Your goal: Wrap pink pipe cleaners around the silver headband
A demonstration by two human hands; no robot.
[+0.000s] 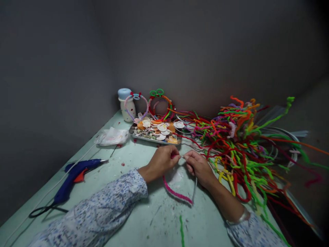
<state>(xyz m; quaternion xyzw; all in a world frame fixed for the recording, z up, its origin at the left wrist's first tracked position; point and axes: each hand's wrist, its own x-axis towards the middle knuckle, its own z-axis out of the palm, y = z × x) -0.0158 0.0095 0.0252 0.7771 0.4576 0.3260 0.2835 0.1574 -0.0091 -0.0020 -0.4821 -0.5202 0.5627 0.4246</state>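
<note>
Above the middle of the table, my left hand [164, 159] is closed in a pinch on a pink pipe cleaner [176, 194]. Its fuzzy length hangs in a loop below my hands, with a pale grey strand running up its right side. My right hand [199, 166] pinches the thin whitish end of this strand, and its fingertips nearly meet those of the left. What lies between the fingertips is too small to make out fully. A short green pipe cleaner [181, 230] lies on the table in front of me.
A blue glue gun [74, 176] and its cord lie at left. Behind my hands are a metal tray [154, 140] of felt pieces, pipe-cleaner headbands [137, 96], a white bottle [128, 109] and a plastic packet [113, 136]. Right: piled colourful pipe cleaners [239, 137], red-handled scissors [242, 192].
</note>
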